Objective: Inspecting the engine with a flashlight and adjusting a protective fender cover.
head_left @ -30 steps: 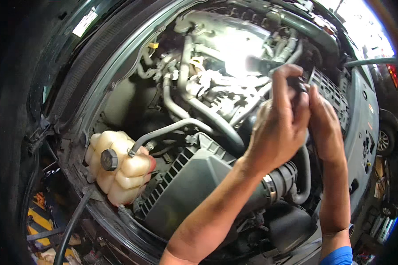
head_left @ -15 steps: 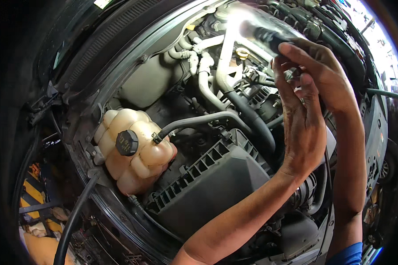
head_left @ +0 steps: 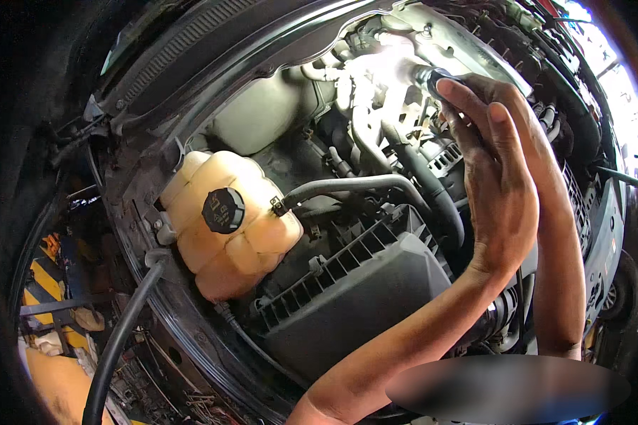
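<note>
A dark flashlight [head_left: 438, 79] is gripped in my right hand [head_left: 523, 117], its lit end pointing left and casting strong glare over pale pipes [head_left: 361, 92] at the back of the engine bay. My left hand [head_left: 503, 195] is raised right against the right one, its fingers stretched upward and partly overlapping it. Whether the left fingertips touch the flashlight is hidden. Below and left of the hands run a black hose [head_left: 427, 180] and a black ribbed air filter box [head_left: 361, 297]. A yellowed coolant tank [head_left: 259, 244] with a black cap [head_left: 223, 210] stands farther left.
A black prop or hose [head_left: 124, 340] rises at the lower left, by the fender edge [head_left: 191, 361]. Beyond it are yellow-and-black stripes [head_left: 49, 290]. The cowl [head_left: 191, 67] borders the far side. A blurred patch covers the lower right.
The view has shifted, so the tank and filter box sit farther right. The flashlight has moved slightly lower in view, and my left hand now overlaps the right more closely.
</note>
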A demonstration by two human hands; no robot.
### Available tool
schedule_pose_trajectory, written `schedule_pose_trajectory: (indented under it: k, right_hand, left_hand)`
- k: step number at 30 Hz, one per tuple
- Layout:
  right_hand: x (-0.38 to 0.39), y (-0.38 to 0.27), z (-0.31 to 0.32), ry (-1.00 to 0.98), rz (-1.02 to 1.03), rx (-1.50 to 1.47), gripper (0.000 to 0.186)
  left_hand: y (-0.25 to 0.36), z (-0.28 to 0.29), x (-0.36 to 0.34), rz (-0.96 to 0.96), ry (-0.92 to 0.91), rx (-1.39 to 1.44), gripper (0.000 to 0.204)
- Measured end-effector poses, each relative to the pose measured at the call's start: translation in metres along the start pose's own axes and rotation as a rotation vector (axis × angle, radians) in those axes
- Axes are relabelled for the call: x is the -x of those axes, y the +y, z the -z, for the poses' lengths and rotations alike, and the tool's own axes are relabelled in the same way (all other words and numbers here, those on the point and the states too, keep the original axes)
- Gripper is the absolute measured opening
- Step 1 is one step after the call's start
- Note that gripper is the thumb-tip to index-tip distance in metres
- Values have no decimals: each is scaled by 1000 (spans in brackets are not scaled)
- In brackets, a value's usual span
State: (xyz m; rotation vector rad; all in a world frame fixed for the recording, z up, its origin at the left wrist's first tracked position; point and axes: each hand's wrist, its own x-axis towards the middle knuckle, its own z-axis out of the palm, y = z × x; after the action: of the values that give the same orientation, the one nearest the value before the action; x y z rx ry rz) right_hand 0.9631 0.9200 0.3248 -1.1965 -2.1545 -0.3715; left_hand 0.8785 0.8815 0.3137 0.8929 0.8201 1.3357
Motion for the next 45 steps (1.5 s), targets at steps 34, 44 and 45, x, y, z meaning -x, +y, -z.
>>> schedule_pose_trajectory:
  k: [34,44,45]
  right_hand:
    - [297,-498,190,-1042,-937,-1633,47]
    - [335,-559,230,-908,-1167,-1612,33]
    - [336,-564,242,-894,-1170,-1608,33]
  left_hand:
    - [4,44,-65,-31,345,30,68]
    - [0,51,-75,-82,300,74,86]
    - [0,52,-76,-88,297,74,86]
